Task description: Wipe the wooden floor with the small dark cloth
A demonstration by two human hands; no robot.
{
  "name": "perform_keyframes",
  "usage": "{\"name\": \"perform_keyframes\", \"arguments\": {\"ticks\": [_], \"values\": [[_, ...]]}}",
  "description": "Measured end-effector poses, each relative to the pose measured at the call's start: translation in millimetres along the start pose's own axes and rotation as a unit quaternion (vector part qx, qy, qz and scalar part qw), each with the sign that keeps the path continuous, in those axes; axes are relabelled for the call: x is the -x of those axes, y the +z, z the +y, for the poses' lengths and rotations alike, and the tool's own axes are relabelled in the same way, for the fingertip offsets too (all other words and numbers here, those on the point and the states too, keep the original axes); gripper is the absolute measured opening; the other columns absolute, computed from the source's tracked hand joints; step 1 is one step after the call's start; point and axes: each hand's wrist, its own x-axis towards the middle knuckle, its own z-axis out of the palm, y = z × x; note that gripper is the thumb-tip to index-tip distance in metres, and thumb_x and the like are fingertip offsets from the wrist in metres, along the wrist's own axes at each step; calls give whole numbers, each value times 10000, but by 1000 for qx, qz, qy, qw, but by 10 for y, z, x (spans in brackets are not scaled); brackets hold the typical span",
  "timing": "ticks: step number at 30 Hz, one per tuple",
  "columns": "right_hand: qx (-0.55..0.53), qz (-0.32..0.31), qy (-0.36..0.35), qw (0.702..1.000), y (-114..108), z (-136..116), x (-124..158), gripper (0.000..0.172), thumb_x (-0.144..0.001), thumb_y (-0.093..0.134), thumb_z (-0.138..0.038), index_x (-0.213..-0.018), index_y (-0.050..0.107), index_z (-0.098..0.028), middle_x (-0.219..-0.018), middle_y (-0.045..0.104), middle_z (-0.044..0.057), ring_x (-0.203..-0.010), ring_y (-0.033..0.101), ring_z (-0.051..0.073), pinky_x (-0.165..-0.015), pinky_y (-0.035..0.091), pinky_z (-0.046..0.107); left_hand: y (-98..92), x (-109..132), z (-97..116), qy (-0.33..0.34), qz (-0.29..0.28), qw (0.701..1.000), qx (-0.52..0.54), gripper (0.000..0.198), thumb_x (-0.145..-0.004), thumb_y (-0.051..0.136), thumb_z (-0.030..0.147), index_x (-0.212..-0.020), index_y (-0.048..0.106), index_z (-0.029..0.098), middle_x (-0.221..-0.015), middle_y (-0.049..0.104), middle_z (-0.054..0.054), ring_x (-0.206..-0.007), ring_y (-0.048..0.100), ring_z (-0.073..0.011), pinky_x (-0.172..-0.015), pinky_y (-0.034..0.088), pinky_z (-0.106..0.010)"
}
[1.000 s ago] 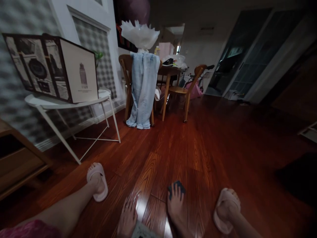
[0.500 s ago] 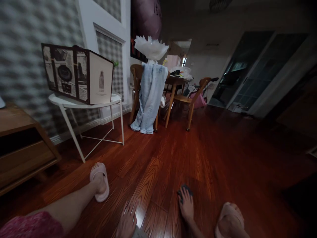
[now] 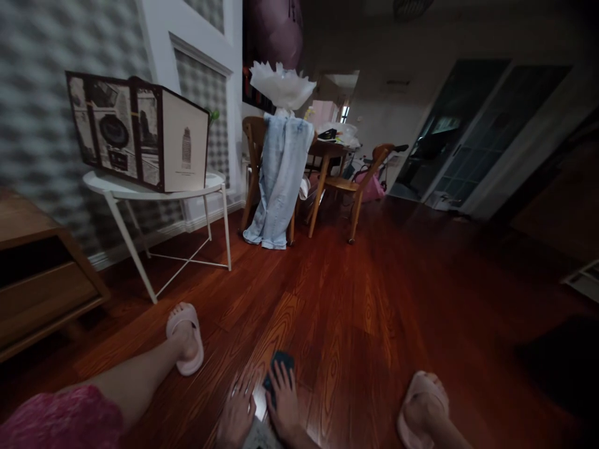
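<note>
My right hand (image 3: 284,402) lies flat with its fingers spread over a dark teal cloth (image 3: 282,360) on the wooden floor. Part of the cloth shows past my fingertips. Just left of it, my left hand (image 3: 236,413) rests low in the view, fingers stretched out over the floor, with no object visible in it. A pale grey piece of fabric (image 3: 261,436) shows between my wrists at the bottom edge. The glossy red-brown floor (image 3: 327,324) reflects light between the hands.
My feet in pink slippers (image 3: 191,362) stand wide apart on either side. At left are a wooden cabinet (image 3: 42,280) and a white side table (image 3: 154,194) bearing a suitcase-style box (image 3: 135,134). Jeans (image 3: 283,181) hang over a chair; another wooden chair (image 3: 346,185) stands farther back.
My right hand has slid left across the floor with the dark cloth under it, coming close beside my left hand. My left hand has stayed nearly in place. The view has shifted slightly.
</note>
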Motion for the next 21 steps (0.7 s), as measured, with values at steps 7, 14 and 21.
{"name": "perform_keyframes", "arguments": {"ticks": [7,14,21], "values": [[46,3,12,999,-499,938,-81,533,-991,336,-405,-1504,467,-343,-1592,428,-2,-1492,347,231,-1229,267,498,-221,-395,-433,-15,49,998,-20,361,-911,637,435,-1236,615,278,-1337,621,-67,-1164,610,-224,-959,558,-460],[180,181,327,910,-854,2271,515,687,-943,159,-441,-1402,609,-198,-1495,544,129,-1442,416,302,-1175,281,568,-148,-210,-310,-29,60,998,-11,470,-910,609,502,-1323,579,278,-1486,532,-83,-1343,499,-272,-1139,411,-571],[130,105,241,956,-442,1021,282,633,-970,252,-478,-1456,550,-203,-1556,478,110,-1468,375,305,-1214,219,563,67,392,252,-10,51,999,-1,462,-912,619,452,-1337,576,273,-1480,539,-83,-1303,537,-257,-1098,464,-528]]}}
